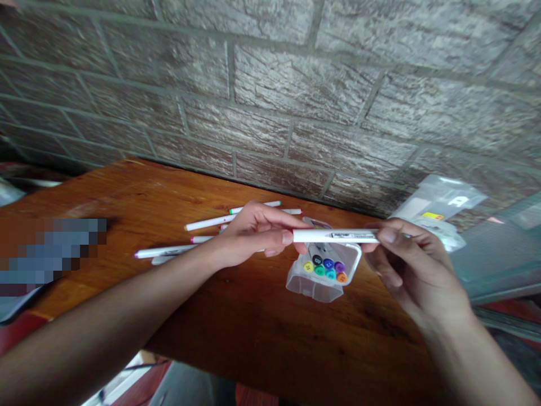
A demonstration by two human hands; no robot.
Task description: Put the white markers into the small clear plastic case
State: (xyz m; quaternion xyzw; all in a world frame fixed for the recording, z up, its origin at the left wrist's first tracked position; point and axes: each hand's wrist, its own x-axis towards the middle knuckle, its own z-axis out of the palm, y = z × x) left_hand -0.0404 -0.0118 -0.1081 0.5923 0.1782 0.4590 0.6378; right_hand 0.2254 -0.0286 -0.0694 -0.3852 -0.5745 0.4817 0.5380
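A white marker (336, 235) lies level between my two hands, with dark printing along its barrel. My left hand (260, 231) pinches its left end, where a bit of red shows at the fingertips. The right end is gripped by the thumb and fingers of my right hand (418, 254). Below the marker is an open clear plastic case (315, 288) holding several markers, their round coloured caps (329, 265) facing me: yellow, black, blue, green, purple, orange. Behind and beside my left hand several loose white markers (207, 223) lie on the wooden table, partly hidden by that hand.
The wooden table (236, 316) runs up to a grey brick wall (262, 113). Clear plastic packaging (448, 197) stands at the back right, by a greyish translucent surface (502, 248). A pixelated, screen-like object (46, 259) is at the left edge.
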